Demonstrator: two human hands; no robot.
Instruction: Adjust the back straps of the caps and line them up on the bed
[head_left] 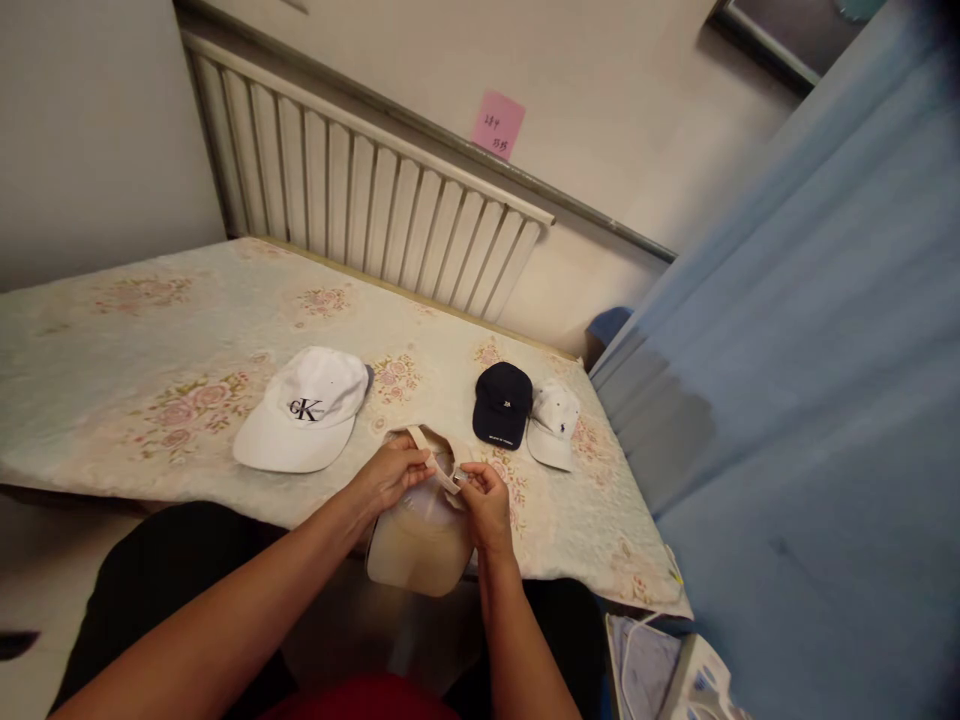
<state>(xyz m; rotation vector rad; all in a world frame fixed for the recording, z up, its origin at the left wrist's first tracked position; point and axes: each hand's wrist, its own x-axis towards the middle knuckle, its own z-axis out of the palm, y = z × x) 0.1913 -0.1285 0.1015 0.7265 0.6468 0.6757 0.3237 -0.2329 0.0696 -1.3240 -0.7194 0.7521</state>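
A beige baseball cap (420, 550) is held between both hands at the table's front edge, its underside facing me and its brim toward my lap. My left hand (394, 472) pinches the cap's back strap from the left. On the other side, my right hand (486, 505) has its fingers closed on the strap by a small metal buckle (460, 474). Left of my hands lies a white cap (319, 400) with black letters. Beyond them to the right, a black cap (504, 400) sits against a smaller white cap (555, 425).
The table wears a floral cloth (322, 300). Behind it is a white radiator (360, 180), with a pink note (499, 125) on the wall above. A blue curtain (787, 350) hangs at the right. Low at the right stands a white box-like item (697, 680) beside a cable.
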